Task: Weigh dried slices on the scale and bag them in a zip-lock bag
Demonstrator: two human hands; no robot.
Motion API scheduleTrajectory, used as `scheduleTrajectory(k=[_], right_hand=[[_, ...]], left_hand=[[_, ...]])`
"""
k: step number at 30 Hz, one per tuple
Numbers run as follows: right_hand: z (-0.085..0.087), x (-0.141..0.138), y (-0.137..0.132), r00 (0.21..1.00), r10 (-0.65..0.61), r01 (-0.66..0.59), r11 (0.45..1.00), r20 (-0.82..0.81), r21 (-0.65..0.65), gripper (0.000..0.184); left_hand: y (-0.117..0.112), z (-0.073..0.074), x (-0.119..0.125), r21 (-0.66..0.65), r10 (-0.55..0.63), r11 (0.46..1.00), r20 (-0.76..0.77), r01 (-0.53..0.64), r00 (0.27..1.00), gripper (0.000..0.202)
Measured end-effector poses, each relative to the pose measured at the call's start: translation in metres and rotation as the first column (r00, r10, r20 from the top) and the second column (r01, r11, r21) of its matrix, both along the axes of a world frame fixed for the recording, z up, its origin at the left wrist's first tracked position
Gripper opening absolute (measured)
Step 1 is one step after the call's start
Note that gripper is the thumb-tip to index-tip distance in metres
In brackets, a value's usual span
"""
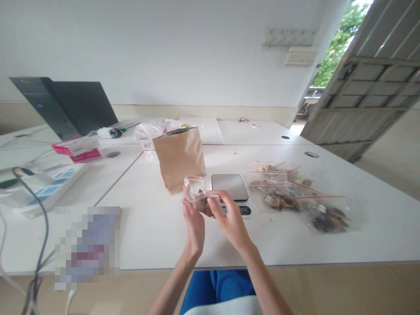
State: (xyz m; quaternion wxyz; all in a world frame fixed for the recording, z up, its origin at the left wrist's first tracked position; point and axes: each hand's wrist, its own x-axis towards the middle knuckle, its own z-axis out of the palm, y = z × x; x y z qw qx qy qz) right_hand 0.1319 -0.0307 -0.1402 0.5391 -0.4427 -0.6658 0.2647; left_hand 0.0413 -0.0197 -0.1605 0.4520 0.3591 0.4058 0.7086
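Between my two hands is a small clear zip bag (195, 185) with brown pieces inside, its mouth spread apart. My left hand (194, 223) grips the bag's left side from below. The fingers of my right hand (231, 216) pinch its right edge. Just behind the bag stands a brown paper pouch (180, 157), upright with its top open. A kitchen scale (229, 187) with a silver plate lies right behind my right hand, its display partly covered. What exactly the brown pieces are I cannot make out.
Several clear zip bags of dried brown goods (278, 197) lie to the right. At left are a power strip (54, 188), pink boxes (78, 148), cables and a blurred-out object (90, 245). A black computer case (65, 105) stands at the back left of the white table (370, 218).
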Motion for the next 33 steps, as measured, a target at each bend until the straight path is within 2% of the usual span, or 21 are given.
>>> scheduleTrajectory(k=[5,6,8,11,14,19,22,27,33], right_hand=[[-0.002,0.015,-0.003,0.990,-0.059,0.053,0.997,-0.127,-0.053,0.022],[-0.004,0.017,-0.004,0.986,-0.079,0.070,0.995,-0.144,-0.065,0.023],[-0.009,0.019,-0.007,0.980,-0.114,0.101,0.991,-0.162,-0.087,0.025],[-0.014,0.021,-0.009,0.978,-0.138,0.124,0.988,-0.157,-0.093,0.031],[-0.018,0.023,-0.009,0.972,-0.176,0.162,0.982,-0.155,-0.101,0.037],[-0.023,0.030,-0.010,0.937,-0.313,0.297,0.947,-0.155,-0.120,0.040],[-0.027,0.032,-0.010,0.915,-0.359,0.341,0.932,-0.184,-0.122,0.041],[-0.037,0.037,-0.008,0.919,-0.296,0.255,0.950,-0.262,-0.181,0.040],[-0.042,0.042,-0.008,0.885,-0.305,0.221,0.940,-0.352,-0.260,0.038]], left_hand=[[0.000,-0.013,-0.028,-0.060,0.183,0.979,-0.130,-0.192,0.974,0.050],[0.001,-0.014,-0.033,-0.067,0.158,0.983,-0.156,-0.170,0.975,0.047],[0.002,-0.013,-0.040,-0.068,0.025,0.997,-0.177,-0.037,0.984,0.040],[-0.002,-0.009,-0.041,-0.080,-0.116,0.991,-0.186,0.103,0.976,0.040],[-0.006,-0.005,-0.038,-0.060,-0.110,0.993,-0.182,0.100,0.977,0.036],[-0.006,-0.007,-0.040,-0.064,-0.037,0.998,-0.177,0.026,0.984,0.032],[-0.006,-0.011,-0.044,-0.088,-0.080,0.994,-0.212,0.062,0.974,0.034],[-0.009,-0.015,-0.048,-0.153,-0.204,0.974,-0.268,0.168,0.941,0.035],[-0.012,-0.014,-0.048,-0.156,-0.216,0.973,-0.339,0.172,0.916,0.038]])
